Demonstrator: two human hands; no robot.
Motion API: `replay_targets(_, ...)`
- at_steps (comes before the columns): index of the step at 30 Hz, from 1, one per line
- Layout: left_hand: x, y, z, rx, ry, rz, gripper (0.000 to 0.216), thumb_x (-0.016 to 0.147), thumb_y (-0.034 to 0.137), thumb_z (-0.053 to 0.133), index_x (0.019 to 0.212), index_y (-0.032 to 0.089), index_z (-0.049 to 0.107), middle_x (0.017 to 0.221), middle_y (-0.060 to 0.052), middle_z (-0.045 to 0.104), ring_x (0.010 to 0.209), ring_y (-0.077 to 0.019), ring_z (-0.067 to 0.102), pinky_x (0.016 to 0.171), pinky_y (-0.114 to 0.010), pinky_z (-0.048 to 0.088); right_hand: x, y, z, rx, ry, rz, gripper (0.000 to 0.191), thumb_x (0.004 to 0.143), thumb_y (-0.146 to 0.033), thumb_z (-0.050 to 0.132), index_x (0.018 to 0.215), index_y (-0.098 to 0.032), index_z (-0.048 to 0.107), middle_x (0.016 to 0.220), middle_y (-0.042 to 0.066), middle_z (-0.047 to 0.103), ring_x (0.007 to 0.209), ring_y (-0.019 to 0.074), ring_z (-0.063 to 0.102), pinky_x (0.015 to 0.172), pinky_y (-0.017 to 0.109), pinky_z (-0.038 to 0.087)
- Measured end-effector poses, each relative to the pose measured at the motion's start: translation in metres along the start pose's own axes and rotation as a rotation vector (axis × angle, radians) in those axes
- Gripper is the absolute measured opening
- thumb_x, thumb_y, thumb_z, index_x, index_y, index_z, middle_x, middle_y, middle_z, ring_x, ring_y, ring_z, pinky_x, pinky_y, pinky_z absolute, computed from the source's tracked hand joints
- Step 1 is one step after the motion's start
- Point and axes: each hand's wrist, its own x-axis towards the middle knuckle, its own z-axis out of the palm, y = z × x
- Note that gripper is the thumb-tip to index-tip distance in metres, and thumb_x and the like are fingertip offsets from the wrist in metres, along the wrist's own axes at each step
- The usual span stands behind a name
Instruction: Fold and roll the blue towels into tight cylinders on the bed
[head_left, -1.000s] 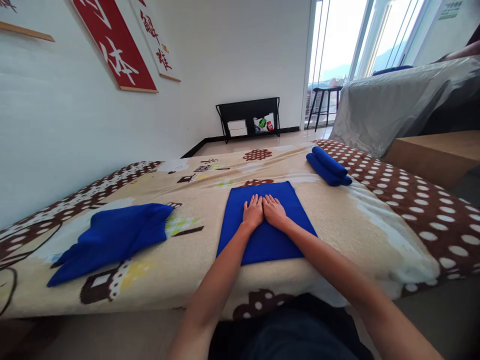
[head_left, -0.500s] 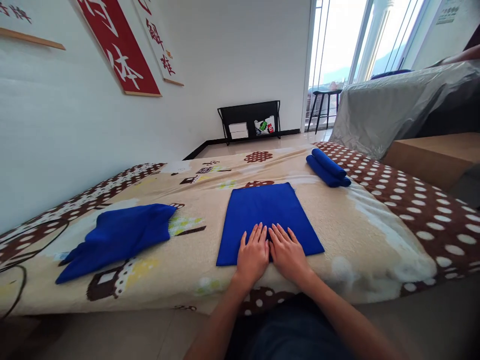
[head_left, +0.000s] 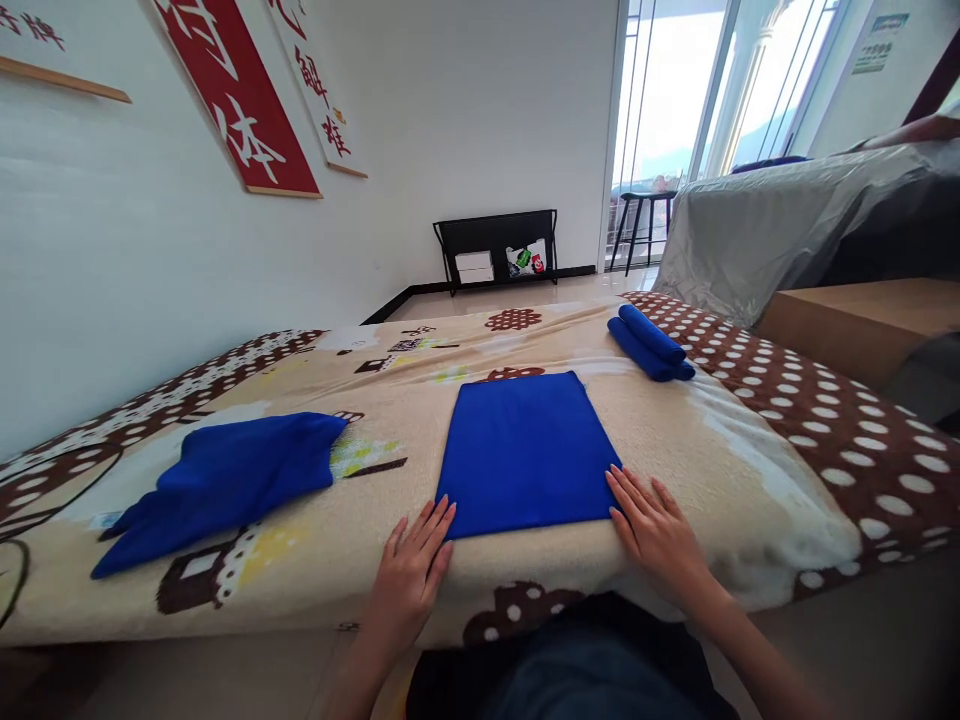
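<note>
A blue cloth, folded into a flat, smooth square, lies on the patterned blanket in front of me. My left hand rests at its near left corner, fingertips touching the edge, fingers stretched out. At the near right corner lies my right hand, open, its fingertips on the cloth's edge. A second blue cloth lies crumpled to the left. Two blue rolls of cloth lie side by side at the far right.
A black cable runs over the blanket's left side. Beyond the blanket stand a low black rack and a dark stool. At right are a plastic-covered piece of furniture and a brown box.
My hands have moved apart, from together on the cloth's near middle to its two near corners, left hand leftward and right hand rightward. The cloth stays flat.
</note>
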Motion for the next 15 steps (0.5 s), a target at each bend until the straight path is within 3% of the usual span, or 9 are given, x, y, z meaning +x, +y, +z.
replay_targets(9, -0.012, -0.026, -0.002, -0.114, 0.112, 0.095, 0.058, 0.098, 0.019, 0.045, 0.154, 0.034, 0.034, 0.146, -0.002, 0.056, 0.139, -0.0182, 0.048, 0.115, -0.042, 0.035, -0.014, 0.032, -0.018, 0.136, -0.061, -0.086, 0.053, 0.102, -0.027, 0.042, 0.155, -0.026, 0.036, 0.154, 0.002, 0.043, 0.142, 0.0194, 0.044, 0.118, 0.045, 0.035)
replay_targets(15, -0.006, -0.024, -0.002, -0.129, 0.215, 0.105, 0.049, 0.094, 0.018, 0.051, 0.141, 0.031, 0.052, 0.141, -0.003, 0.060, 0.133, -0.0212, 0.055, 0.110, -0.041, 0.037, -0.017, 0.040, -0.022, 0.238, 0.027, -0.094, 0.043, 0.097, -0.019, 0.048, 0.138, -0.028, 0.057, 0.147, 0.002, 0.052, 0.137, 0.0213, 0.049, 0.111, 0.046, 0.043)
